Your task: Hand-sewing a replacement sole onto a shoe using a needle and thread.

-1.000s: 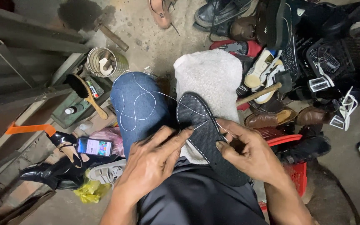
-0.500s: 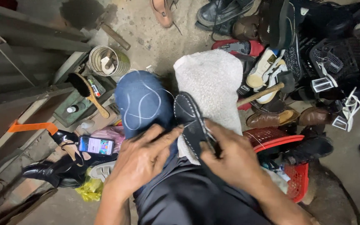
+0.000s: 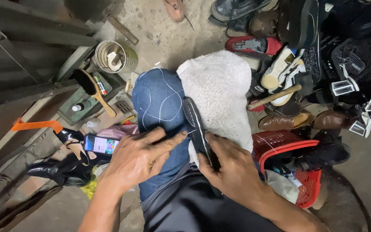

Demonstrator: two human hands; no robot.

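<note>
A dark shoe sole (image 3: 197, 131) stands on edge between the knees, against the white cloth (image 3: 220, 88). White stitching runs along its visible rim; loose thread (image 3: 159, 96) trails left. Right hand (image 3: 232, 169) clasps its near end; left hand (image 3: 140, 157) lies spread, fingertips touching it.

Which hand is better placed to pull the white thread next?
Probably the left hand: its fingertips rest on the white thread across the knee, beside the shoe sole. The right hand is busy gripping that sole.

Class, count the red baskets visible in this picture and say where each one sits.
1. The red basket sits on the floor beside the right hand; the shoe pile may hide others.
</note>
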